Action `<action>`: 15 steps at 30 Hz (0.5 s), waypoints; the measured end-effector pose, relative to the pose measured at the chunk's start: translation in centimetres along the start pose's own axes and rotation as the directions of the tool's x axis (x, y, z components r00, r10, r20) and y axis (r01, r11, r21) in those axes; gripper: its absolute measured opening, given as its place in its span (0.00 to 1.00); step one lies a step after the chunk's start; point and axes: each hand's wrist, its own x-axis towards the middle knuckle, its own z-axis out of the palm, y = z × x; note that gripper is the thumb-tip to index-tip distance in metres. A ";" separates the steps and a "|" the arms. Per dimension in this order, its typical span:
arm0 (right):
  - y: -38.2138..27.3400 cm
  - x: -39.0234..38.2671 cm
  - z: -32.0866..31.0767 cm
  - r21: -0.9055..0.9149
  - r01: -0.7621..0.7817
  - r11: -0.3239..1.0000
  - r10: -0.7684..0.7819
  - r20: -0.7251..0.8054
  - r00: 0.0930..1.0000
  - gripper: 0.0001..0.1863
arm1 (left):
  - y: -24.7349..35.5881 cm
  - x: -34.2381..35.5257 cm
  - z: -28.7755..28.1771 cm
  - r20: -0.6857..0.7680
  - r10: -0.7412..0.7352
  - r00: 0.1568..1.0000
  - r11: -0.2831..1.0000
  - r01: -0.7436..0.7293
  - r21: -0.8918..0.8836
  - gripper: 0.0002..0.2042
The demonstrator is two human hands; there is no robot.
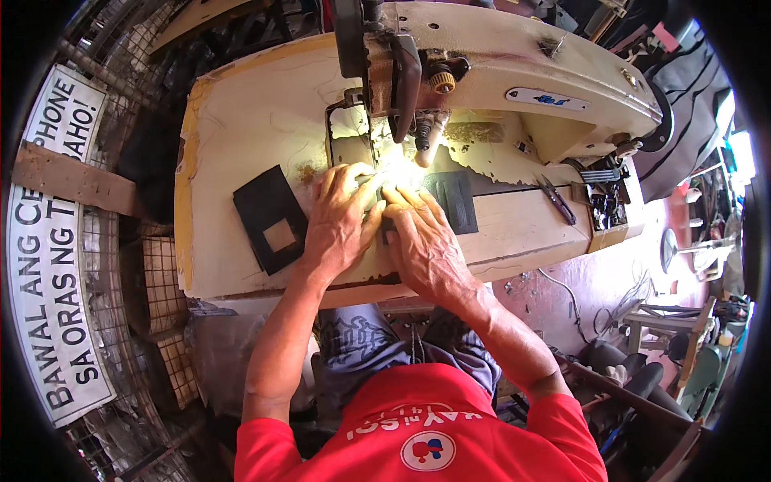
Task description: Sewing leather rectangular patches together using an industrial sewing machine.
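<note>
Left hand (pixel 341 221) and right hand (pixel 422 241) were laid flat, fingers extended, pinning a dark workpiece (pixel 451 199) on the sewing machine (pixel 514 72) bed just below the needle (pixel 421 140). Nothing was gripped. Risk judged: fingertips close to needle; a slip could cause a puncture.

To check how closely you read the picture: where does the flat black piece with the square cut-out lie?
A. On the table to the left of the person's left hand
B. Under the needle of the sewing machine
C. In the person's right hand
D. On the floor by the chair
A: the black piece with the square cut-out lies flat on the table, just left of the left hand, which presses down near the sewing machine.
</note>
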 end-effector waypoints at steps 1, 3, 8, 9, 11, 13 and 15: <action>0.2 -0.3 -0.2 -0.055 -0.033 0.998 0.033 -0.002 0.999 0.17 | 0.1 0.0 -0.1 0.002 -0.010 1.000 1.000 0.010 0.000 0.19; 1.0 -1.3 -0.9 -0.168 -0.099 0.981 0.099 -0.013 0.995 0.17 | 0.4 0.0 -0.1 0.006 -0.028 1.000 1.000 0.028 -0.002 0.19; 3.5 -2.6 -5.8 -0.044 -0.216 0.975 0.213 -0.062 0.975 0.16 | 0.3 0.2 0.1 -0.006 -0.043 0.999 0.999 0.043 -0.019 0.18; 5.0 -2.8 -6.7 -0.062 -0.191 0.980 0.182 -0.129 0.975 0.16 | 0.4 0.4 0.2 -0.008 -0.037 0.999 0.999 0.037 -0.025 0.18; 8.3 -3.1 -8.1 -0.114 -0.322 0.940 0.291 -0.228 0.929 0.16 | 0.8 0.7 -0.3 -0.004 -0.103 0.995 0.994 0.103 -0.018 0.17; 12.2 -3.1 -9.0 -0.263 -0.336 0.905 0.256 -0.294 0.921 0.17 | 0.3 1.1 0.3 -0.031 -0.111 0.993 0.994 0.111 -0.019 0.16; 14.3 -2.7 -9.2 -0.367 -0.351 0.861 0.279 -0.236 0.931 0.17 | 0.0 1.6 0.4 -0.027 -0.103 0.994 0.988 0.100 -0.114 0.16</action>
